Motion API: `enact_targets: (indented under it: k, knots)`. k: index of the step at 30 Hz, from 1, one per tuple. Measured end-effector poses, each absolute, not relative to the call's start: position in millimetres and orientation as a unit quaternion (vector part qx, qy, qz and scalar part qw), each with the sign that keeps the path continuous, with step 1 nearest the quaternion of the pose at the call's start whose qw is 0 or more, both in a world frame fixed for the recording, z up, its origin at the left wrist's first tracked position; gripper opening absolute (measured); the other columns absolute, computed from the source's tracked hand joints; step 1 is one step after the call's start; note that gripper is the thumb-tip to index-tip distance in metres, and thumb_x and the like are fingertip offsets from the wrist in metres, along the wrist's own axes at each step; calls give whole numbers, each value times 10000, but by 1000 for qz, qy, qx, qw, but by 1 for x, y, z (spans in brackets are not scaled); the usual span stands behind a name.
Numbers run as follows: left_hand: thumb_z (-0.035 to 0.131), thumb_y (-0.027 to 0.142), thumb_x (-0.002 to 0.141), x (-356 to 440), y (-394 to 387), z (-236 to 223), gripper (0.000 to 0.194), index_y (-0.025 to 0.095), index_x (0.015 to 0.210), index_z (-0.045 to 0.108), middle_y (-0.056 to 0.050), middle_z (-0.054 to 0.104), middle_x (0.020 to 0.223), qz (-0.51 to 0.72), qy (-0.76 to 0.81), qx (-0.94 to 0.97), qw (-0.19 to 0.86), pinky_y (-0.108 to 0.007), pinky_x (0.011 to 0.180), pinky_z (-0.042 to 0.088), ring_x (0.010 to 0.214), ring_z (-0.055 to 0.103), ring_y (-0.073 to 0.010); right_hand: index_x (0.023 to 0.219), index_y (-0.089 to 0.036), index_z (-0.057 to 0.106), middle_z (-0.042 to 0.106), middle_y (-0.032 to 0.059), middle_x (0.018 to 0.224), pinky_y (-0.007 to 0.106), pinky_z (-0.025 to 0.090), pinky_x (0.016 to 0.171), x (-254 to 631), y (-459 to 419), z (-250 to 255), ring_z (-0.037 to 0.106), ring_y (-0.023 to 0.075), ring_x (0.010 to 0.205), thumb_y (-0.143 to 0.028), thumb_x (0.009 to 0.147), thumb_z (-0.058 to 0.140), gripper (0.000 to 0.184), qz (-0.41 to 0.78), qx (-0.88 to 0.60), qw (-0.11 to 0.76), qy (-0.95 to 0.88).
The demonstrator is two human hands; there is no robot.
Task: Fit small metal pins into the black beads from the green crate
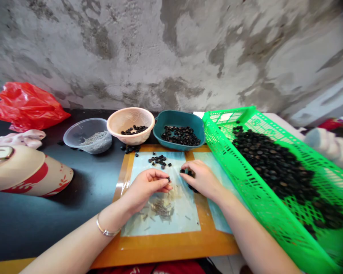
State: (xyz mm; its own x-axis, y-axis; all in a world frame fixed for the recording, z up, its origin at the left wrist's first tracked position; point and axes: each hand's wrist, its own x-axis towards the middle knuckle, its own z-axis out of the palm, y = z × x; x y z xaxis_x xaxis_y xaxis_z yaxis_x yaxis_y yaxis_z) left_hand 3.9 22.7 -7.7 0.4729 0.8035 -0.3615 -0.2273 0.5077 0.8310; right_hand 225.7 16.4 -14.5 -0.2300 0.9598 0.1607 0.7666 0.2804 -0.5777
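My left hand [146,186] pinches a small black bead [169,179] between thumb and fingertips, above a pale blue plastic sheet [157,169]. My right hand [201,179] curls over a few black beads [190,174], which show under its fingers. A loose cluster of black beads [158,160] lies on the sheet beyond my hands. Below my left hand is a small heap of silver metal bits [161,210]. A bright green plastic crate [263,171], tilted to my right, holds a large mass of black beads [274,167].
A teal dish [178,131] and a pink strainer [130,125] hold black beads; a clear bowl [88,136] holds silver bits. An orange board [165,247] lies under the sheet. A tipped patterned bowl [25,171] and a red plastic bag [25,107] lie left, before a concrete wall [171,49].
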Motion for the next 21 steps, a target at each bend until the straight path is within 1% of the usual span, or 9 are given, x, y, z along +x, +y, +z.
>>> enact_targets:
  k: [2,3,6,8,10,12,14,17,21]
  knots:
    - [819,291,675,4,22,-8,320,114,870,637,-55,732,742,347,402,391,751,-265,697,552,690,697,-151,1016,-199,674,704,48,929,332,520,731,222,12,-8,641,197,799,-231,851,650,170,246,-565,286,-734]
    - [813,293,681,5,21,-8,313,115,873,640,-50,731,741,356,409,401,738,-269,707,552,696,699,-153,1042,-208,678,711,46,948,329,528,729,219,10,-5,652,194,799,-228,854,638,193,269,-558,303,-725]
    - [801,295,692,5,21,-7,304,119,888,651,-40,727,741,376,424,422,707,-278,725,553,715,703,-160,1064,-240,707,711,52,1034,361,525,852,212,5,2,657,211,940,-206,851,629,230,301,-511,350,-725]
    - [797,294,694,4,20,-5,298,122,893,656,-40,730,756,383,425,431,698,-281,732,555,729,704,-163,1070,-254,719,702,55,1056,379,509,903,208,2,4,645,218,992,-201,845,638,245,313,-486,371,-727]
    - [794,289,692,4,19,-2,287,126,887,659,-37,730,761,383,427,436,693,-282,732,558,731,705,-164,1116,-262,700,700,51,1036,371,519,872,206,0,4,651,213,955,-204,832,661,293,327,-488,377,-716]
    - [796,282,682,5,18,0,275,131,869,662,-28,725,752,380,433,436,691,-281,723,561,719,706,-165,1132,-256,677,704,42,985,346,533,795,204,-3,3,658,205,881,-215,804,704,331,335,-513,377,-695]
    - [798,273,667,5,18,2,267,133,852,665,-22,721,736,375,441,435,690,-280,712,562,704,705,-166,1049,-239,679,704,32,918,321,530,719,202,-5,2,654,200,818,-231,776,741,280,330,-532,378,-682]
    - [799,263,648,6,17,4,261,130,836,675,-27,724,724,363,450,443,685,-279,695,562,684,699,-166,902,-223,672,696,35,888,326,519,724,201,-7,2,645,208,825,-243,775,752,151,305,-516,387,-701]
    - [793,263,649,6,16,6,232,138,818,696,-34,734,717,355,455,458,676,-290,690,569,683,699,-178,913,-226,668,692,44,880,352,512,761,200,-7,3,638,215,841,-255,813,729,120,286,-469,402,-733]
